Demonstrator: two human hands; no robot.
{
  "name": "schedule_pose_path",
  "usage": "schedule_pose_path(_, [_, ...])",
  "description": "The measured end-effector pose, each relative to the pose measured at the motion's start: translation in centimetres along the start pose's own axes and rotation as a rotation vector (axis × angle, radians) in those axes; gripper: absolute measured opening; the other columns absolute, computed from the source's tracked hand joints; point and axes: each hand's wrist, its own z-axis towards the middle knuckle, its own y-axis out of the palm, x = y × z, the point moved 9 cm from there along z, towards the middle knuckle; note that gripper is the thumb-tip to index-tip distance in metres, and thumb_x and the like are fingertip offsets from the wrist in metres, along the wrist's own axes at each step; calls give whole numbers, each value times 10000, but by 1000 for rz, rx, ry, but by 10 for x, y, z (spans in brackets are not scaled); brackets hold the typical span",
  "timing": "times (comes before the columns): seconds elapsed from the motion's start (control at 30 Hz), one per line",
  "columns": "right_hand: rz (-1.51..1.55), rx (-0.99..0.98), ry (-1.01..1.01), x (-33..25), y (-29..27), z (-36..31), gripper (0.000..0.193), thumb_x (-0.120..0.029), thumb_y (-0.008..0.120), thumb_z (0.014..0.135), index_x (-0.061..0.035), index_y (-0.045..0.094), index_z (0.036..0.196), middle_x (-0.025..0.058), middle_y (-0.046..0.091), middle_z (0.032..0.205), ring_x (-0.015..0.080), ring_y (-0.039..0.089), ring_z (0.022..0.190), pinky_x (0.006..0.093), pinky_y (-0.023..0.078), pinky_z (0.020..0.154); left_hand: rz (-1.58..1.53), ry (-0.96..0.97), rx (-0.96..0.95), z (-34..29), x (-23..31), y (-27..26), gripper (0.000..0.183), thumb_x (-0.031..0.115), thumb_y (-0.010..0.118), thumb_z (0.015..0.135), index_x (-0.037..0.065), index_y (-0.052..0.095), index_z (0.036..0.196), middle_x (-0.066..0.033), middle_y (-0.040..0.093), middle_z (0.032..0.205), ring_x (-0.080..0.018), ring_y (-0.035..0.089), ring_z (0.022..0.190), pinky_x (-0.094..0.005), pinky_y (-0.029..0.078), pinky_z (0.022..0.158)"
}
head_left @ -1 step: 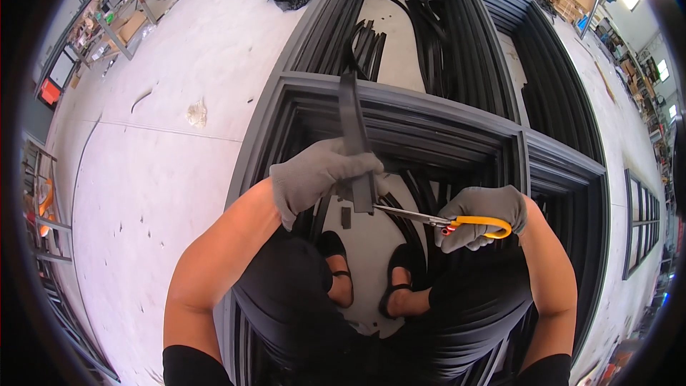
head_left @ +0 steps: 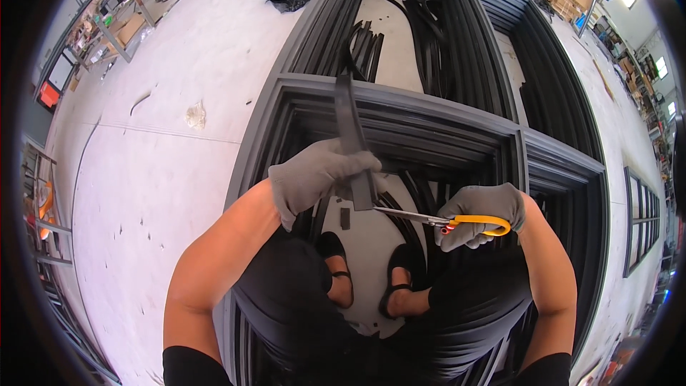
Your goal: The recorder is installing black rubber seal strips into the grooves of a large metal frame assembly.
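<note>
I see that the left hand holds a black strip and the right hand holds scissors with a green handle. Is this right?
Not quite: the handle is yellow-orange, not green, as the head view shows. The left hand does hold a black strip, and the right hand holds scissors.

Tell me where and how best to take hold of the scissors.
Take the scissors by the yellow handle, probably from the right, as the gloved right grip does: its rounded loop sits at that end, while the slim metal blades point left, toward the lower end of the black strip.
</note>
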Motion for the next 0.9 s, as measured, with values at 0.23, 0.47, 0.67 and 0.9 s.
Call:
schedule_pose_path(0.23, [-1091, 8, 342, 65, -6, 57, 350, -320, 650, 869, -40, 730, 1063, 123, 717, 929, 283, 688, 861, 368, 531, 770, -229, 108, -44, 3, 11, -2, 313, 290, 554, 1002, 6, 576, 1132, -142, 689, 1063, -227, 694, 948, -367, 563, 852])
schedule_pose_path(0.47, [-1051, 504, 45, 21, -21, 60, 382, -337, 627, 874, -32, 701, 1091, 157, 705, 1012, 328, 657, 970, 370, 517, 877, -146, 97, -39, 1, 6, 0, 289, 266, 563, 997, 20, 575, 1147, -133, 687, 1068, -225, 685, 978, -364, 550, 865])
schedule_pose_path(0.67, [176, 351, -521, -65, 14, 32, 346, -320, 687, 885, -23, 685, 1060, 71, 692, 916, 152, 653, 880, 282, 501, 781, -19, 65, -20, 1, 0, 13, 270, 266, 572, 993, 30, 608, 1118, -97, 666, 1065, -204, 663, 990, -351, 530, 865])
schedule_pose_path(0.9, [-84, -119, -292, -40, 44, 38, 287, -250, 646, 901, -21, 682, 1068, 91, 706, 952, 185, 669, 916, 281, 525, 848, -121, 85, -15, 10, -5, 12, 256, 257, 571, 995, 30, 616, 1103, -93, 663, 1076, -198, 646, 1011, -354, 511, 909])
